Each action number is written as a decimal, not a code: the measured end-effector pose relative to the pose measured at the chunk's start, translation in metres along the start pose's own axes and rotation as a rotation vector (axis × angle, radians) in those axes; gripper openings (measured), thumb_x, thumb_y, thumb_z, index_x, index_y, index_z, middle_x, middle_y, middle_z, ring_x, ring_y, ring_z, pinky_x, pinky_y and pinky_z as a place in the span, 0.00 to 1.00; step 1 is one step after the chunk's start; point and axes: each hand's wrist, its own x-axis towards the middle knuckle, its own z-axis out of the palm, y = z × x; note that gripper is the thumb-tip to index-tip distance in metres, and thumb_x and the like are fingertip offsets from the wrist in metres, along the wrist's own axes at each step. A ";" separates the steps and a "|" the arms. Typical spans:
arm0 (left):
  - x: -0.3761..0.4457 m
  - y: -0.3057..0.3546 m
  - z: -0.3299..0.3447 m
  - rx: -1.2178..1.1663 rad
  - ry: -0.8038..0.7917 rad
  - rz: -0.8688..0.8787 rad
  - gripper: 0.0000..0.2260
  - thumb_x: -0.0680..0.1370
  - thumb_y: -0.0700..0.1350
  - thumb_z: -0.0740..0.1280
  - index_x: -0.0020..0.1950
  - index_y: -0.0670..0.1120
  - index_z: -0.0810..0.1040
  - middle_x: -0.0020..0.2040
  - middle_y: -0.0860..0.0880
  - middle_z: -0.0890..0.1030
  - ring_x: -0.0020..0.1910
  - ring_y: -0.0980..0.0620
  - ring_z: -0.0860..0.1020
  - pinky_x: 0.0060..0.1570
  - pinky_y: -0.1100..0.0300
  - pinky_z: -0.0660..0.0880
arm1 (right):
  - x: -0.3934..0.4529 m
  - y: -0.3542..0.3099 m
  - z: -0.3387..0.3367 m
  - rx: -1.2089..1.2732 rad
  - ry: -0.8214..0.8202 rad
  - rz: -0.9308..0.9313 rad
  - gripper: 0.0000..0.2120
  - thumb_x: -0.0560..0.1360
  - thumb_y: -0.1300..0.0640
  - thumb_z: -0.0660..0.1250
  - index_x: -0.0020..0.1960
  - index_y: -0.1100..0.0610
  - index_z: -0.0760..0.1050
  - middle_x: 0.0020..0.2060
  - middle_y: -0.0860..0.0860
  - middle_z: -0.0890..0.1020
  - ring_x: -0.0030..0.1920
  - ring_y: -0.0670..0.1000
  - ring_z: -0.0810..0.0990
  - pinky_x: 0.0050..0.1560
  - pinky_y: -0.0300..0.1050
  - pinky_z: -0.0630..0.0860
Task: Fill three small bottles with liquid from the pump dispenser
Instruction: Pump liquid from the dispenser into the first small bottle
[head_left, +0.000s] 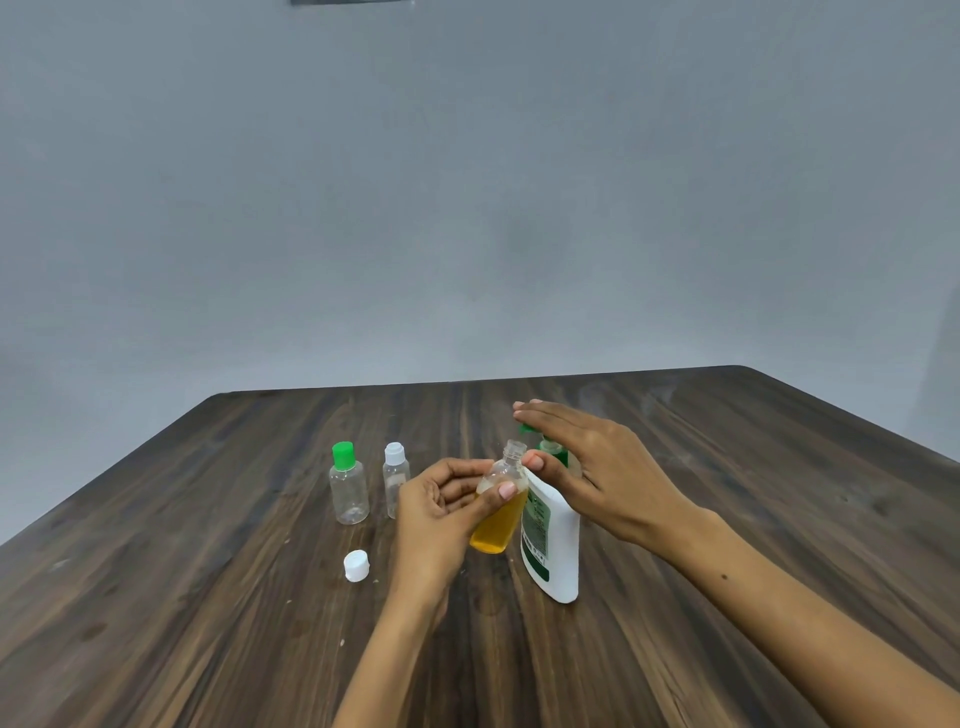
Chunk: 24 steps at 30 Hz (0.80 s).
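Observation:
My left hand (441, 506) grips a small clear bottle (500, 512), uncapped, tilted and more than half full of yellow liquid. Its open neck sits just under the green spout of the white pump dispenser (553, 545), which stands to its right. My right hand (587, 460) lies flat over the green pump head with straight fingers, the thumb beside the bottle's neck. Two empty clear bottles stand upright to the left: one with a green cap (348, 483), one with a white cap (396, 480). A loose white cap (356, 565) lies on the table.
Everything stands on a dark wooden table (208, 597) whose far edge meets a plain grey wall. The two capped bottles stand close to my left hand.

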 end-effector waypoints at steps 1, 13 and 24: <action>0.000 0.000 0.000 0.004 0.001 -0.002 0.18 0.62 0.45 0.77 0.49 0.42 0.82 0.45 0.47 0.86 0.48 0.50 0.84 0.46 0.62 0.79 | 0.000 -0.001 0.000 0.000 0.000 0.000 0.42 0.72 0.26 0.38 0.70 0.50 0.69 0.68 0.47 0.72 0.68 0.44 0.68 0.62 0.36 0.62; 0.000 0.000 0.000 0.020 -0.009 -0.002 0.17 0.64 0.44 0.77 0.51 0.41 0.82 0.45 0.46 0.86 0.48 0.50 0.84 0.47 0.61 0.79 | 0.000 0.002 0.000 0.022 0.004 -0.011 0.41 0.72 0.27 0.39 0.70 0.50 0.69 0.68 0.47 0.72 0.68 0.45 0.68 0.63 0.41 0.67; 0.001 0.000 0.001 0.008 -0.003 -0.011 0.18 0.63 0.44 0.77 0.51 0.40 0.82 0.46 0.45 0.86 0.48 0.49 0.84 0.47 0.60 0.79 | 0.000 0.003 0.002 0.035 0.016 -0.026 0.40 0.73 0.27 0.40 0.70 0.51 0.70 0.68 0.47 0.72 0.69 0.44 0.68 0.64 0.41 0.67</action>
